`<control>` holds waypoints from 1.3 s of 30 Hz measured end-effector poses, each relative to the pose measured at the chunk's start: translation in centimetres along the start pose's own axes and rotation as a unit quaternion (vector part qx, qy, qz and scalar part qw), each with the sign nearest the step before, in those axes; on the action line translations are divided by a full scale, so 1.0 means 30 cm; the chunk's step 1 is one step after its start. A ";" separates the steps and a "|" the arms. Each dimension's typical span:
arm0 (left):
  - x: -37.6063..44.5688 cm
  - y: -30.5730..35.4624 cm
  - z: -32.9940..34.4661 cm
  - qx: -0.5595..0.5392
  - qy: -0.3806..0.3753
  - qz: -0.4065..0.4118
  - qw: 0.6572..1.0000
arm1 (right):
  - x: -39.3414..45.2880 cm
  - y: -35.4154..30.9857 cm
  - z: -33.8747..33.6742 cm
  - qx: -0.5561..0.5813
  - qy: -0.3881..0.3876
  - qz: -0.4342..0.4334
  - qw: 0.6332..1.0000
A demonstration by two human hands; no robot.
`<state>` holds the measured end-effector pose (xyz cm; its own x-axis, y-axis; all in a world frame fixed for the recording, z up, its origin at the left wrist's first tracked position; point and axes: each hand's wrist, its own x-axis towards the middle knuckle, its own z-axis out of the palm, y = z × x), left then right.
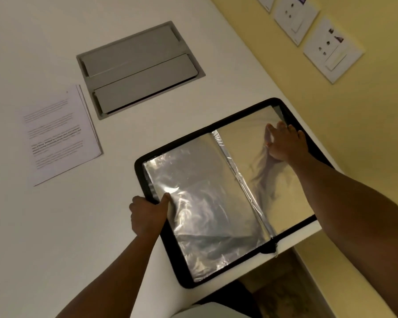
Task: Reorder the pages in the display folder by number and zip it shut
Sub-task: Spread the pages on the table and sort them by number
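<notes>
Your white table [44, 226] carries an open folder [216, 203] at its edge. A stack of pages [60, 134] lies well apart.

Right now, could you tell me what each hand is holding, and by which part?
The left hand grips the open display folder by its black left edge, thumb on a clear sleeve. The right hand lies flat on the right sleeve page, holding nothing.

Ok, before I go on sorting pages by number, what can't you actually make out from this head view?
- Page numbers on the loose pages: print too small and blurred.
- Zip and its pull on the display folder: not discernible along the dark border.
- Right hand fingertips: partly blurred against the glossy sleeve; grip unclear.
- Left hand fingers: hidden under the folder's edge; only the thumb shows.
- Sleeve contents: masked by glare.
</notes>
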<state>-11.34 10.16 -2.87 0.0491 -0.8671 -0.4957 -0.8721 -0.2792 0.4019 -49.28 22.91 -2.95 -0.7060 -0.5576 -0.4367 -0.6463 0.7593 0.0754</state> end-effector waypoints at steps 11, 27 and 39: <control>0.020 -0.045 -0.005 -0.036 -0.038 0.065 0.996 | -0.475 -0.457 0.162 0.200 0.186 -0.233 0.933; -0.089 -0.184 -0.011 0.213 -0.018 0.326 0.921 | -0.789 -0.492 0.415 0.081 0.034 -0.325 0.942; -0.225 -0.277 0.008 0.228 -0.041 0.340 0.911 | -0.867 -0.486 0.358 0.068 0.138 -0.236 0.960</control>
<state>-4.56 18.44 -3.04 -0.5981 -0.7370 -0.3150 -0.8003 0.5279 0.2844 -18.39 29.94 -2.32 -0.4057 -0.9034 -0.1390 -0.8824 0.4268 -0.1979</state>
